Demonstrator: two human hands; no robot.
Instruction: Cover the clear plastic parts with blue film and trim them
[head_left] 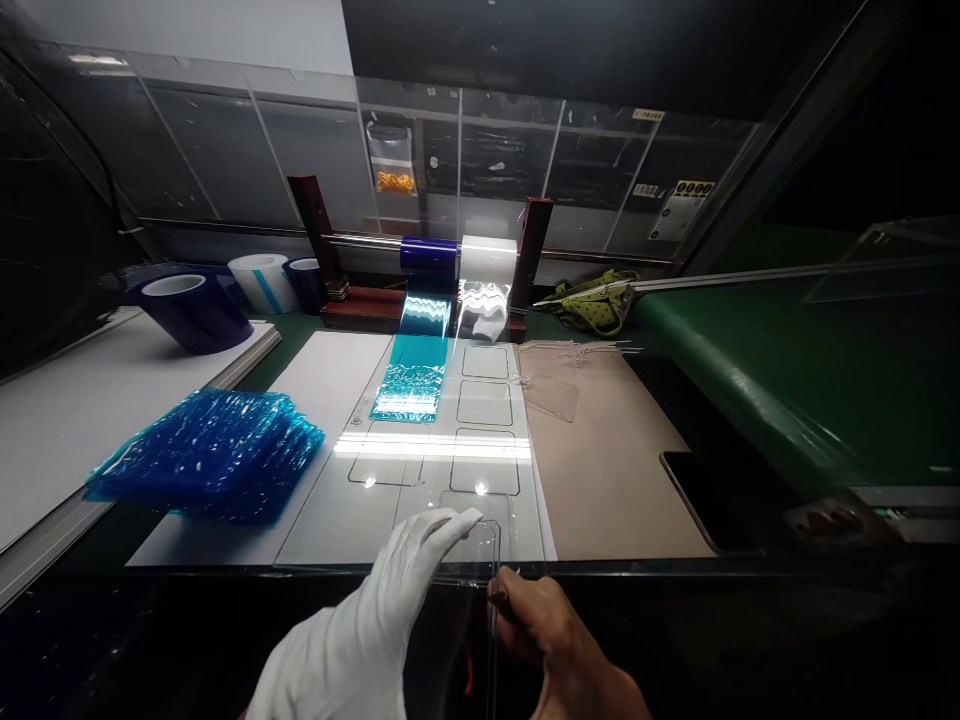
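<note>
My left hand (360, 625), in a white glove, is closed on a clear plastic panel (486, 545) with a rounded corner, thumb and fingers toward its upper end. The panel stands nearly edge-on in front of the table edge. At its right edge my bare right hand (551, 625) is closed, fingers curled in. A small dark thing shows at those fingertips, too unclear to name. Beyond the hands lies a clear sheet (420, 515) with dark rounded outlines. Blue film (411, 385) hangs onto it from a blue roll (428, 256), beside a white roll (488, 258) of clear film.
A stack of blue film-covered pieces (214, 455) lies left. Loose tape rolls (196, 315) stand behind it. Brown paper (615, 470) at right bears a clear piece (553, 398) and a phone (705, 500). A green polka-dot pouch (596, 303) lies near a green conveyor belt (795, 380).
</note>
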